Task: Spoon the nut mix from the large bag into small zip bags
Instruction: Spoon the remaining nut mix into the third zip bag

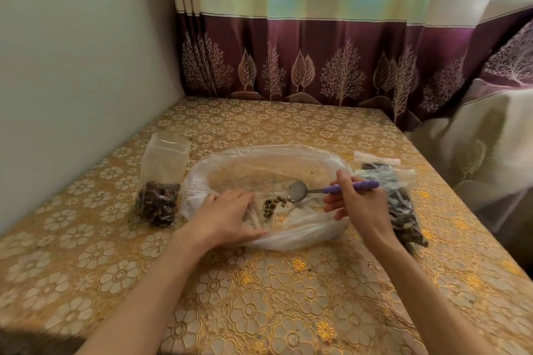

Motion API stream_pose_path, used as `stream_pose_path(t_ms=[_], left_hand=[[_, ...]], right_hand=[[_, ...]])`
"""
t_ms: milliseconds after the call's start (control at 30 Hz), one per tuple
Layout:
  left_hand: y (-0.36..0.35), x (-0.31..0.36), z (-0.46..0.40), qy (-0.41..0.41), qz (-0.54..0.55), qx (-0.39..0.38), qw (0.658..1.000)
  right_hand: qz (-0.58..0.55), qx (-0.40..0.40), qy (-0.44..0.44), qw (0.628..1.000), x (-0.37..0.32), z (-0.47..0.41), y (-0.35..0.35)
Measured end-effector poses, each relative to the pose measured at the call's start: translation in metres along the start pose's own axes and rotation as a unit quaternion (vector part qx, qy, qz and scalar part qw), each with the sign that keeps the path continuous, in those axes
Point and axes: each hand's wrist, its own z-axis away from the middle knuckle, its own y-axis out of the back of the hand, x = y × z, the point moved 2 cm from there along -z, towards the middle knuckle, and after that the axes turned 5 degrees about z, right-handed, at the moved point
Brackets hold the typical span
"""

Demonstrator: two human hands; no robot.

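Watching the head cam: the large bag [268,164] lies opened out at frame centre on the table [288,297], nearly spent w/ only a small clump of nut mix [274,202] left near its lower edge. My read is that's why the left hand [227,216] lies spread, fingers flat on the plastic just left of the clump: pins the film so it won't slide. Right hand [357,202] has fingers curled round the purple handle of the spoon [331,189], metal bowl tilted down & touching the clump's right side, prob. to rake the last bits together.

One small zip bag [161,181] stands at mid-left, mouth open, nuts at the bottom. More filled zip bags [401,204] lie at mid-right, partly behind the right hand; count unclear. I'd judge the task nearly done.
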Motion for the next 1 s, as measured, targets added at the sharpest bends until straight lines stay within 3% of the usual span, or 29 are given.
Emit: stream_pose_path(t_ms=[333,567,800,867,1000], left_hand=[[-0.008,0.003,-0.003,-0.002,0.002,0.047,0.999],[-0.01,0.006,-0.006,0.001,-0.023,0.038,0.999],[-0.003,0.009,-0.002,0.027,0.043,0.038,0.998],[0.002,0.009,0.001,0.035,0.119,0.087,0.988],[0.028,0.013,0.024,-0.059,0.186,0.31,0.931]], right_hand=[[-0.031,-0.062,-0.076,0.995,0.002,-0.002,-0.009],[-0.039,-0.09,-0.111,0.989,0.0,0.004,-0.018],[-0.12,-0.075,-0.206,0.968,0.004,0.008,-0.015],[-0.136,-0.071,-0.21,0.965,0.004,0.008,-0.013],[-0.156,-0.063,-0.201,0.965,-0.004,0.004,-0.013]])
